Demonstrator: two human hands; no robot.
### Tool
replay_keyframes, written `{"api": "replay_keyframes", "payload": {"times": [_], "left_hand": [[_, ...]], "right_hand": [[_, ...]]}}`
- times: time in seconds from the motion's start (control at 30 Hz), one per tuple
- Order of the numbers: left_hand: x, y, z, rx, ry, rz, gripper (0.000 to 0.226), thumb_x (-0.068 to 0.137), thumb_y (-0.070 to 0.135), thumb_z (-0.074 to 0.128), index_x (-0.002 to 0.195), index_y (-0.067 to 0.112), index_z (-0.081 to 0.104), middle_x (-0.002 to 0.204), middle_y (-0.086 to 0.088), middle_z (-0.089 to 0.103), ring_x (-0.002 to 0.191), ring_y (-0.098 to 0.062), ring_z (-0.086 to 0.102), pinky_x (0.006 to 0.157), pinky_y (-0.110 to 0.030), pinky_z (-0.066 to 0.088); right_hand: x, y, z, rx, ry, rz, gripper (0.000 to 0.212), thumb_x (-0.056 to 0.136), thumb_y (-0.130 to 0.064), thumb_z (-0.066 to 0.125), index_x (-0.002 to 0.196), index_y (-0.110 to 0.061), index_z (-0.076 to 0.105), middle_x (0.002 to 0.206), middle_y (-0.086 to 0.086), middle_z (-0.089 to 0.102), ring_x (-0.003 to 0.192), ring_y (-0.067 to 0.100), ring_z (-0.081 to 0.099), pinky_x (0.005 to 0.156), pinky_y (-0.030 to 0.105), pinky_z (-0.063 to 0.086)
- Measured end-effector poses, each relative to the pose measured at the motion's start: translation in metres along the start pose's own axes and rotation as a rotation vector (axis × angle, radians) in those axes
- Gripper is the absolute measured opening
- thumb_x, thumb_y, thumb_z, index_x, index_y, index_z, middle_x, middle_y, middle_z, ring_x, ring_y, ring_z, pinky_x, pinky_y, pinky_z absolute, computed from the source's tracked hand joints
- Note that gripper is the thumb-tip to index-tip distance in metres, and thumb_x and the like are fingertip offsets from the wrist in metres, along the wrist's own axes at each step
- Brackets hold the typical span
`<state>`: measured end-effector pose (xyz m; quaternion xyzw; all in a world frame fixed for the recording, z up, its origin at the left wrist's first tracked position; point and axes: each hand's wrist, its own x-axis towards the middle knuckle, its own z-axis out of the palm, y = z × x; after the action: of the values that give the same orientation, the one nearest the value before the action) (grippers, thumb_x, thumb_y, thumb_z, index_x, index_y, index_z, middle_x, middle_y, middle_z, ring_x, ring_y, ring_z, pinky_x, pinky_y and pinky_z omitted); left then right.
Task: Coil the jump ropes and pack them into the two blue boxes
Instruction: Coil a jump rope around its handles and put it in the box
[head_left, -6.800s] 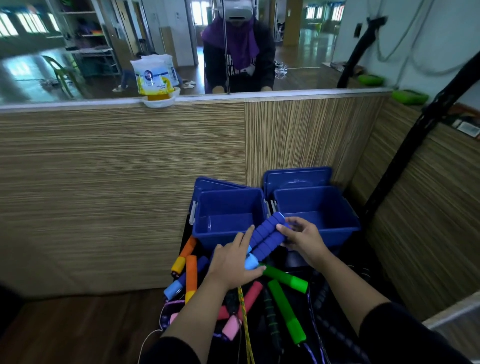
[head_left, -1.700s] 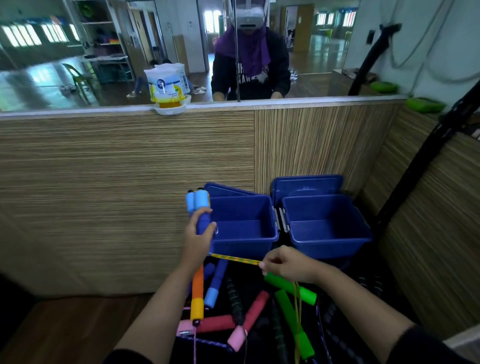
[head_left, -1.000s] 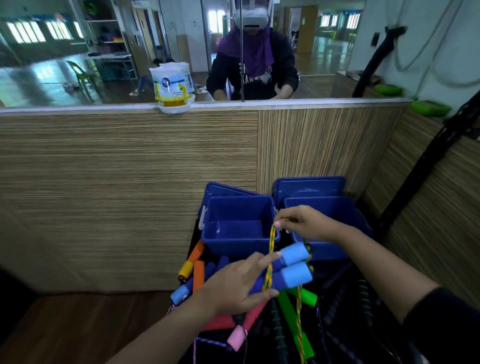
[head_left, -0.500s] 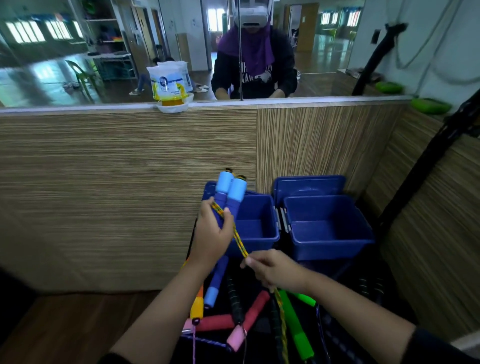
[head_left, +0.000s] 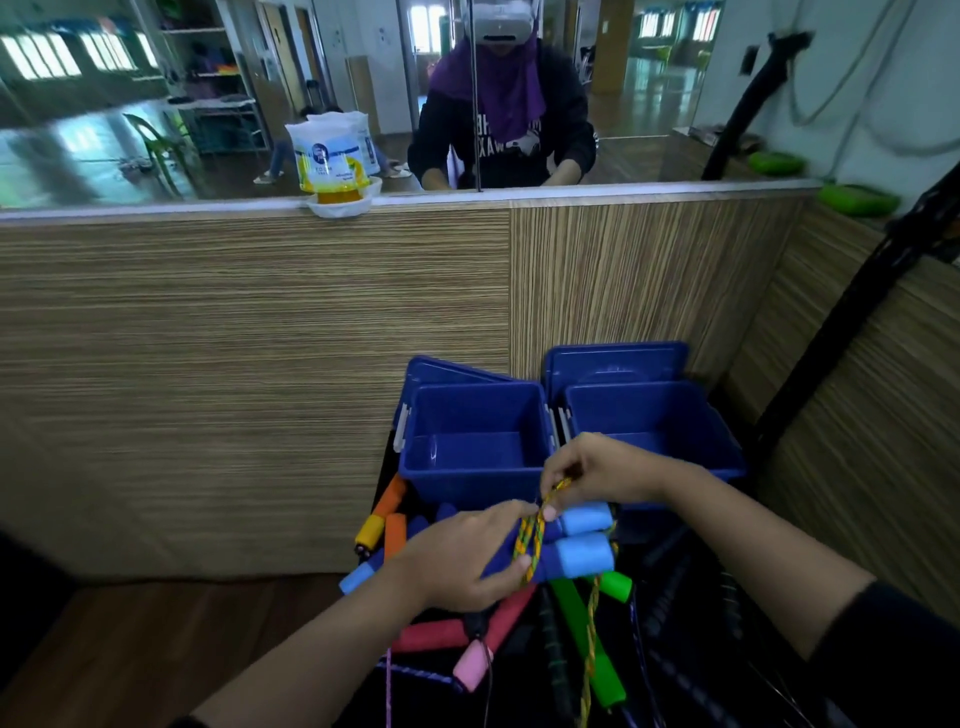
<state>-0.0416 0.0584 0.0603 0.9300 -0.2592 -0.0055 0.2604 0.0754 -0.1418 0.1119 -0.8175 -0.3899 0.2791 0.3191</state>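
L hand (head_left: 467, 558) grip clamped on blue handles (head_left: 576, 543); R hand (head_left: 597, 467) pinches rope (head_left: 532, 535).

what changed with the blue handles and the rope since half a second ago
The left hand brought the blue handles down from upright to lie sideways; the right hand rose, pinching the yellow rope over them. Both blue boxes stay empty.

Yellow-green braided rope (head_left: 531, 540) crosses light-blue-tipped dark blue handles (head_left: 569, 543) in the left hand (head_left: 467, 558), beyond it two blue boxes (head_left: 475, 470), below it green handles (head_left: 582, 631), red and pink ones (head_left: 467, 642).
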Motion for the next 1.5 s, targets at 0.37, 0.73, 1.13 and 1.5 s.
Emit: {"api": "replay_keyframes", "payload": {"times": [0.37, 0.73, 1.13, 1.5], "left_hand": [[0.001, 0.015, -0.017, -0.208, 0.297, 0.171, 0.045, 0.089, 0.032, 0.064, 0.128, 0.029, 0.043, 0.114, 0.008, 0.056, 0.099, -0.005, 0.058, 0.082, -0.025, 0.048], [0.01, -0.066, -0.034, -0.033, 0.646, -0.628, 0.043, 0.085, 0.046, 0.059, 0.119, 0.023, 0.046, 0.117, 0.003, 0.061, 0.103, -0.024, 0.061, 0.076, -0.035, 0.046], [-0.017, -0.019, 0.023, 0.091, 0.211, 0.0, 0.036, 0.087, 0.048, 0.06, 0.116, 0.031, 0.046, 0.092, 0.009, 0.054, 0.078, -0.007, 0.056, 0.064, -0.031, 0.05], [-0.007, -0.004, -0.007, -0.345, 0.643, -0.108, 0.057, 0.08, 0.037, 0.077, 0.129, 0.039, 0.048, 0.118, 0.018, 0.061, 0.108, -0.001, 0.06, 0.088, -0.014, 0.044]], "right_hand": [[-0.007, 0.003, -0.001, 0.873, -0.037, 0.104, 0.018, 0.064, -0.016, 0.082, 0.077, -0.009, 0.07, 0.069, 0.0, 0.069, 0.058, 0.008, 0.064, 0.055, 0.02, 0.051], [-0.005, 0.001, 0.067, 0.016, 0.121, -0.04, 0.018, 0.096, -0.026, 0.052, 0.103, -0.017, 0.065, 0.065, -0.01, 0.051, 0.053, 0.0, 0.046, 0.057, 0.018, 0.039], [-0.002, -0.001, 0.0, -0.135, 0.15, -0.058, 0.015, 0.086, -0.031, 0.067, 0.096, -0.02, 0.072, 0.093, -0.008, 0.068, 0.087, 0.007, 0.061, 0.082, 0.033, 0.05], [-0.004, 0.03, 0.048, 0.376, 0.138, 0.103, 0.021, 0.095, -0.024, 0.055, 0.091, -0.008, 0.068, 0.054, -0.001, 0.052, 0.044, 0.01, 0.046, 0.041, 0.025, 0.039]]}}
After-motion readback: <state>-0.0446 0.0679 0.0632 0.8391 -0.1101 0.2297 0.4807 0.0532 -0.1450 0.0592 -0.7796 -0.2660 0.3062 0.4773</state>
